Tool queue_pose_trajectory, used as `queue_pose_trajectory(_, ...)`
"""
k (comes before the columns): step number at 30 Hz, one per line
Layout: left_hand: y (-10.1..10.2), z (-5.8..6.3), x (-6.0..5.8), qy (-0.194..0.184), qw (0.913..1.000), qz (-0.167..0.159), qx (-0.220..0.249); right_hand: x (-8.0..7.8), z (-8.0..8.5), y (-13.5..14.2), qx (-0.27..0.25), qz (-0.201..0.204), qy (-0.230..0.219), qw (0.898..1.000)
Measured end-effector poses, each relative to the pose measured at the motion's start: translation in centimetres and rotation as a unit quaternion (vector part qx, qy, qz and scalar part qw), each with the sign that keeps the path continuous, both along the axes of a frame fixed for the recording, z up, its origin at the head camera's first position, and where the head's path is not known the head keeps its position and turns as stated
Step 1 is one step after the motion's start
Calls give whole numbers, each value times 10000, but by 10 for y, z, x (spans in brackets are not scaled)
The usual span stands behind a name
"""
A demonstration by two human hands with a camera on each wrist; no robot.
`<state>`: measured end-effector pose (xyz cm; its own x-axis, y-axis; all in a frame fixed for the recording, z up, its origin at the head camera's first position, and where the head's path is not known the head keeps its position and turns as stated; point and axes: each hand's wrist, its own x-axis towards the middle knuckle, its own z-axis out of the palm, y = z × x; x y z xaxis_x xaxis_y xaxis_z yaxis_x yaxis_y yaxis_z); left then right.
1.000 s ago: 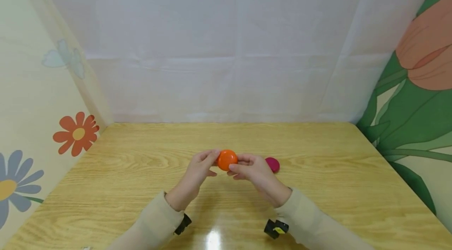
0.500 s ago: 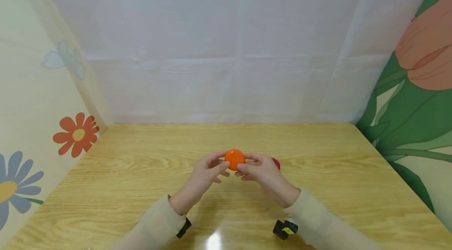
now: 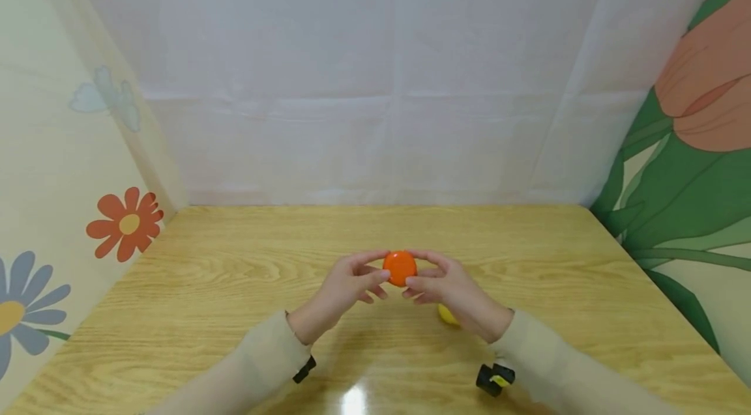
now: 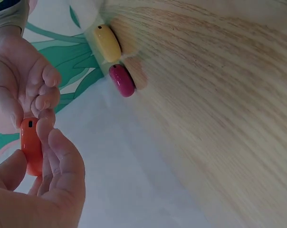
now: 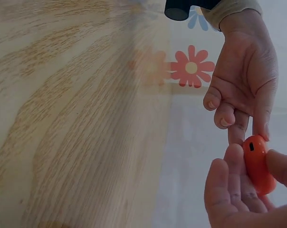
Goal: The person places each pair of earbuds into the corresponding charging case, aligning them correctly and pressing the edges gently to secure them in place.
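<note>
A glossy orange round disc [image 3: 400, 268] is held up above the table between my two hands. In the left wrist view the orange disc [image 4: 31, 148] shows its thick rounded edge, with a small dark slot near one end. My left hand [image 3: 340, 290] pinches its left side between thumb and fingers. On the right side, my right hand [image 3: 460, 291] pinches it in the same way. A similar yellow disc [image 3: 448, 315] lies on the table, partly covered by the right hand. Beside it, a magenta disc [image 4: 121, 80] shows only in the left wrist view.
The wood-grain table [image 3: 246, 239] spreads out around both hands. White sheeting [image 3: 375, 76] hangs along its back edge. Walls with painted flowers flank it left and right. Each wrist bears a black camera, such as the one at the right cuff [image 3: 495, 379].
Both hands have shifted a little to the right with the orange disc. The right hand now hides the magenta disc in the head view, and the yellow disc has come into sight.
</note>
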<state>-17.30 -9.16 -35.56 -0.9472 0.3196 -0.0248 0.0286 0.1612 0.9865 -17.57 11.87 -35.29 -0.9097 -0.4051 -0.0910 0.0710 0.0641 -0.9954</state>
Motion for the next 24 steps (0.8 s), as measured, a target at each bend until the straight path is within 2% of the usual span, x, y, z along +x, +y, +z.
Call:
queue_pose_trajectory(10, 8, -7, -2, -290, 9993, -20, 248, -4, -4, 10, 288, 91, 127, 9995)
queue_pose_trajectory(24, 21, -16, -15, -317, 9991, -55, 284, -9, -10, 18, 485, -374, 137, 9980)
